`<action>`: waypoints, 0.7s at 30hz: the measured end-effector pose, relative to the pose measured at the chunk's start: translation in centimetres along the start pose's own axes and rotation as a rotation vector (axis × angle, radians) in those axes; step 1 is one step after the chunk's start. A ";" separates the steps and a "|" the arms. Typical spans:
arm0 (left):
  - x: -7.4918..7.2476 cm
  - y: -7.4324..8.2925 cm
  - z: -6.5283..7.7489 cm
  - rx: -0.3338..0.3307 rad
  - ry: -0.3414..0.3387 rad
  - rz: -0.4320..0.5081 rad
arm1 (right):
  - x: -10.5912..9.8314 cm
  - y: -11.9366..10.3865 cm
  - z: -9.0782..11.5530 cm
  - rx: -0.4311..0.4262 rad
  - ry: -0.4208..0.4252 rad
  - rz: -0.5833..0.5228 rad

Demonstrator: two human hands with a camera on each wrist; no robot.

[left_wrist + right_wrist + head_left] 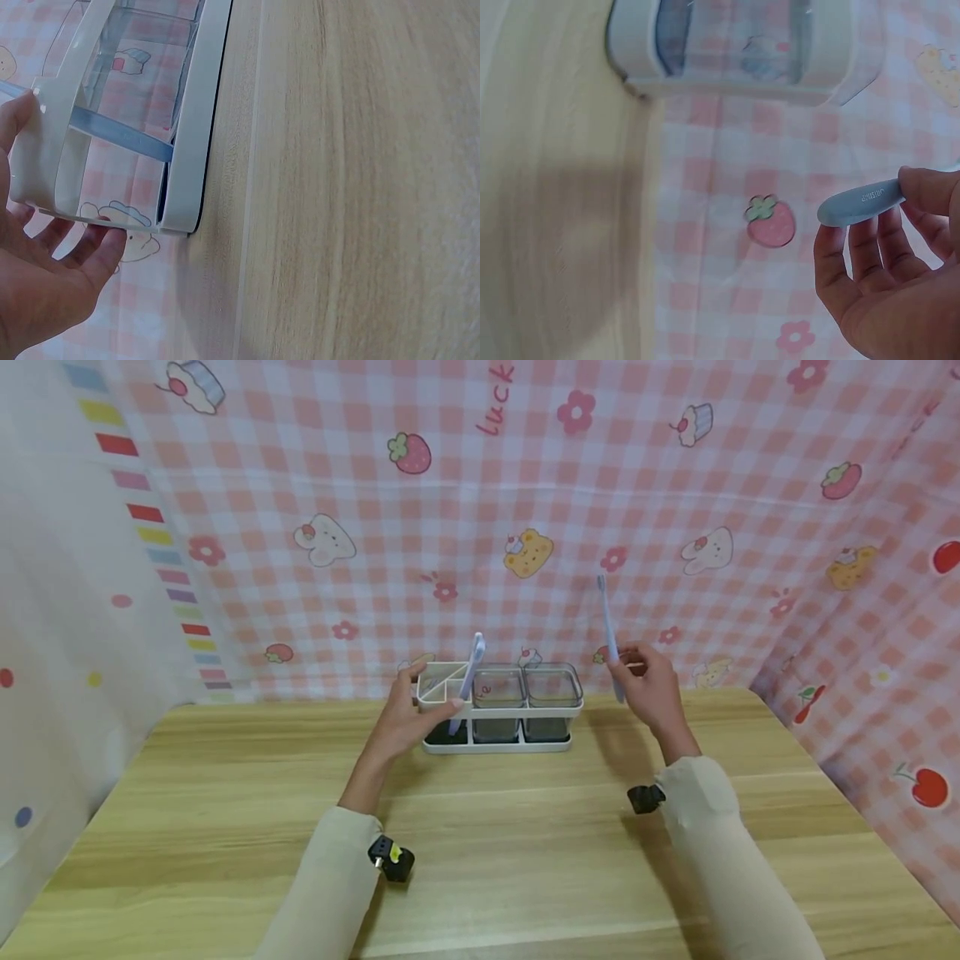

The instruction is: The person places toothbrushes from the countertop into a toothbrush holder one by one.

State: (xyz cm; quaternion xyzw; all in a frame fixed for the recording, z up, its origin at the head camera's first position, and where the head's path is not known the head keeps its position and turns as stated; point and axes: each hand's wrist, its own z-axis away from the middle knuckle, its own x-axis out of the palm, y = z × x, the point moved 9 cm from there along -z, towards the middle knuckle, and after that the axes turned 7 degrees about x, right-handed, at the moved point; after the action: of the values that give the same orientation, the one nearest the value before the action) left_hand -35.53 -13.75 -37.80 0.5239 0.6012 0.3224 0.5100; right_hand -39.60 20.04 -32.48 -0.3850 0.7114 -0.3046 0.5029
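A white toothbrush holder [517, 747] stands on the table against the cloth backdrop. My left hand [401, 714] grips its left end, with the thumb at the front and the fingers around the side. A light-blue toothbrush [471, 668] leans upright in the holder's left compartment, its handle [124, 135] showing through the open frame. To the right of the holder, my right hand [651, 687] pinches a second light-blue toothbrush [607, 618] in the air, bristle head up. The rounded handle end [859, 204] points down past the fingers.
Two clear cups [553, 685] sit in the holder's middle and right places. The wooden table [525, 852] spreads out in front. A pink checked cloth [465, 527] hangs right behind the holder, with more cloth along both sides.
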 end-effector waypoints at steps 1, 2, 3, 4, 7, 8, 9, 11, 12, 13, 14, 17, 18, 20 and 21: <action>0.0 -0.1 0.0 0.007 0.004 -0.003 | 0.0 -0.2 0.0 0.001 0.004 -0.020; 0.0 -0.2 -0.1 0.015 0.006 -0.005 | 0.0 -0.4 0.1 0.003 0.007 -0.039; 0.0 -0.2 0.0 0.021 0.009 -0.008 | 0.0 -0.6 0.1 0.010 0.009 -0.062; -0.1 -0.2 0.0 0.028 0.011 -0.008 | 0.0 -0.7 0.1 0.015 0.012 -0.083; -0.1 -0.1 0.0 0.042 0.016 -0.001 | 0.0 -1.0 0.0 0.036 0.011 -0.142; -0.1 -0.2 0.0 0.043 0.016 -0.001 | 0.0 -1.1 0.0 0.047 0.009 -0.155; 0.0 -0.2 0.0 0.042 0.015 -0.002 | 0.0 -1.1 0.0 0.057 0.008 -0.166; 0.0 -0.2 0.0 0.037 0.015 -0.003 | 0.0 -1.4 0.0 0.069 0.008 -0.188; 0.0 -0.3 0.0 0.033 0.015 -0.005 | 0.0 -1.5 0.0 0.071 0.009 -0.200; 0.0 -0.3 0.0 0.030 0.015 -0.008 | 0.0 -1.7 0.0 0.071 0.011 -0.213; 0.0 -0.4 0.0 0.027 0.014 -0.008 | 0.0 -1.9 0.0 0.070 0.013 -0.228; 0.0 -0.5 -0.1 0.008 0.009 0.002 | 0.0 -2.7 0.1 0.054 0.024 -0.280; 0.0 -0.5 -0.1 0.004 0.006 0.005 | 0.0 -2.9 0.2 0.047 0.027 -0.293; 0.0 0.0 -0.1 -0.002 -0.001 0.017 | 0.0 -3.3 0.2 0.038 0.036 -0.314; 0.0 0.5 0.1 -0.004 -0.004 0.021 | 0.1 -3.5 0.3 0.034 0.039 -0.319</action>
State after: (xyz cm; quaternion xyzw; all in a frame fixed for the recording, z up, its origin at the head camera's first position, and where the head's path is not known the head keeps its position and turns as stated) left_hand -35.30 -13.65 -37.40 0.5298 0.5940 0.3281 0.5088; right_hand -38.52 18.14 -29.71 -0.4784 0.6456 -0.4003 0.4406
